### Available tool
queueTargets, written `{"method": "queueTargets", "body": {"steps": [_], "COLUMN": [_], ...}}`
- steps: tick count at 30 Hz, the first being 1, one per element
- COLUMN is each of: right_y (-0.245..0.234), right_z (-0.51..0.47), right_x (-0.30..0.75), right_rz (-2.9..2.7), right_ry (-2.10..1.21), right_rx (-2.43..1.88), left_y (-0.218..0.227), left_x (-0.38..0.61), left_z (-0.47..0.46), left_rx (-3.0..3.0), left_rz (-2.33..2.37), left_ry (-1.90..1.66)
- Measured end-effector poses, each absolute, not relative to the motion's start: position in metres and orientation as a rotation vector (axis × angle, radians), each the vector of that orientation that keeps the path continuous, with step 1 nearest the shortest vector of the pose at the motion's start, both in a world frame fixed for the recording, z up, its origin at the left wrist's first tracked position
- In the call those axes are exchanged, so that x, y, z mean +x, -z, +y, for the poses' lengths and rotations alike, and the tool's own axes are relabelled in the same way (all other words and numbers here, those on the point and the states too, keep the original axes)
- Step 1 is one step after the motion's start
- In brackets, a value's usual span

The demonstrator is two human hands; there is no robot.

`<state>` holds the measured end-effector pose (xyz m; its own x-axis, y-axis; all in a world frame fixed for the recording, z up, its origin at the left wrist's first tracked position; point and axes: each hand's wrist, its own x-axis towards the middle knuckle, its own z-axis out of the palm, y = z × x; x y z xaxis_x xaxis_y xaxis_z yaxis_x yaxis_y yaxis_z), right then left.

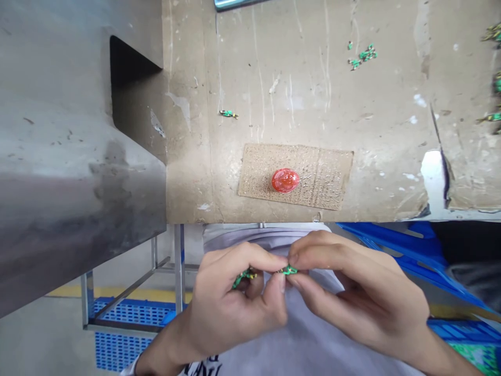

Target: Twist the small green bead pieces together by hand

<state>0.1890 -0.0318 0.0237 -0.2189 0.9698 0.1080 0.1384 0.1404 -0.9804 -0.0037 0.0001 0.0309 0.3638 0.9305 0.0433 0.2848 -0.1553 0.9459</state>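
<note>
My left hand [238,292] is closed, its thumb and forefinger pinching one side of a small green part [289,270] with brassy tips. On the other side, the fingertips of my right hand [360,287] pinch the same part. Another green piece with yellowish metal ends [243,278] rests within the curled fingers of my left hand. Both hands are held just off the table's front edge, over my lap. Beyond them, a glossy red oval lump [285,180] sits on a cardboard piece [329,180] dotted with shiny specks.
On the scuffed, cardboard-covered table [297,120] lie a single green part [228,114] and a small cluster of green parts [364,56]. More green pieces [496,83] are at the right edge. A metal housing [78,156] stands left; a blue crate [121,344] is below.
</note>
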Motion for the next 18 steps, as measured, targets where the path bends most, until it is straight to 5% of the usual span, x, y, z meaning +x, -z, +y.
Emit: {"method": "queueTargets", "body": {"steps": [18], "right_y": [-0.0262], "right_z": [-0.037], "right_x": [0.1838], "right_rz": [-1.309], "right_ry": [-1.401], "right_rx": [-1.34], "left_y": [-0.0388], "left_x": [-0.0023], "left_z": [-0.0028], "left_rx": [2.025], "left_rz": [1.099], "left_ry": [-0.847]}}
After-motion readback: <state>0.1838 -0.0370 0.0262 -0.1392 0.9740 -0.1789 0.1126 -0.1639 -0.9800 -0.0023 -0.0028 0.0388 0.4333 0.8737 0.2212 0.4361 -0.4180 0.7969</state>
